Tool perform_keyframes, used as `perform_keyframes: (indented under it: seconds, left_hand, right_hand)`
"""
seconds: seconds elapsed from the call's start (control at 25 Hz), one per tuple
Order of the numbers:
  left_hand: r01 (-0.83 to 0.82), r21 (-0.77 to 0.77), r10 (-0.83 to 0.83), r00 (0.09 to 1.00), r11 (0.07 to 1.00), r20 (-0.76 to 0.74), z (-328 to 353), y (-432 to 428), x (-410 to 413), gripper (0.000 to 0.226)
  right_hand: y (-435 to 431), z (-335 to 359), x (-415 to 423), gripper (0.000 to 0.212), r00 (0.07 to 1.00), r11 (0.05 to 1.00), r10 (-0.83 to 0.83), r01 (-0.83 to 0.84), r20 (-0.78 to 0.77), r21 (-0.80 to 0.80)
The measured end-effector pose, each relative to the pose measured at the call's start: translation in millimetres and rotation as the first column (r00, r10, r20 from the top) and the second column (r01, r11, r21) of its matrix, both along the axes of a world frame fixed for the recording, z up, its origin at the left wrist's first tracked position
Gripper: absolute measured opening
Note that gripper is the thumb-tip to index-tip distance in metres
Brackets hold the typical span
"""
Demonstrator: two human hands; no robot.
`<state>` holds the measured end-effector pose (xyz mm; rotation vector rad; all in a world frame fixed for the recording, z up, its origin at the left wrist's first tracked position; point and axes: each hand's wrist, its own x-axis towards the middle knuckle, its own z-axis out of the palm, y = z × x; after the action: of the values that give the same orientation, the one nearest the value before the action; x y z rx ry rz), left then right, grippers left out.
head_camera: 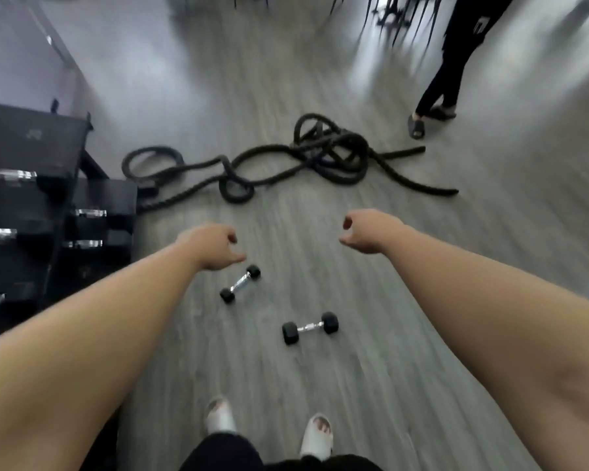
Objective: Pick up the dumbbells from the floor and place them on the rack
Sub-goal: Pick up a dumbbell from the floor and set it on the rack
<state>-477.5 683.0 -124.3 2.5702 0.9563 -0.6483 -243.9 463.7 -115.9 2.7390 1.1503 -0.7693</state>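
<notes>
Two small black dumbbells with chrome handles lie on the grey wooden floor. One dumbbell [240,283] lies slanted just below my left hand [213,244]. The other dumbbell [310,328] lies nearer my feet, to the right. My left hand hangs above the floor with fingers loosely curled and nothing in it. My right hand [364,232] is stretched forward to the right, fingers curled downward, also holding nothing. A black dumbbell rack [31,212] stands at the left with several chrome-handled dumbbells on its shelves.
A thick black battle rope [306,158] lies tangled across the floor beyond the dumbbells. Another person's legs in black trousers and sandals [436,107] stand at the upper right. My feet in white sandals [269,426] are at the bottom. The image is motion-blurred.
</notes>
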Motion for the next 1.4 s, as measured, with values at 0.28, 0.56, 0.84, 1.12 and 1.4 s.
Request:
perform_keyframes:
  seconds: [0.28,0.56,0.84,1.12,1.4]
  left_hand:
    - [0.012,-0.104,-0.016,0.999,0.994,-0.039,-100.8,-14.3,51.7,0.056]
    - [-0.092,-0.177,0.066,0.987,0.980,-0.146,-229.1,-6.7,81.6,0.061]
    - [-0.389,-0.253,0.340,0.915,0.886,-0.216,-417.1,-29.5,106.9,0.063]
    - [-0.698,-0.367,0.662,0.710,0.615,-0.241,-649.4,-74.3,130.2,0.068]
    - [-0.787,-0.334,0.746,0.607,0.519,-0.272,-793.9,-107.9,120.7,0.085]
  right_hand:
    - [3.9,-110.9,13.0,0.044,0.994,0.994,-0.076,0.070,-0.075,-0.081]
    - [20.7,-256.2,50.9,0.041,0.982,0.983,-0.118,0.095,-0.147,-0.157]
    - [34.0,-450.1,95.7,0.042,0.975,0.974,-0.043,-0.008,-0.219,-0.226]
    - [8.6,-677.4,90.9,0.050,0.946,0.955,-0.091,-0.005,-0.310,-0.295]
    - [-4.6,-822.6,75.9,0.062,0.927,0.951,-0.206,0.113,-0.313,-0.289]
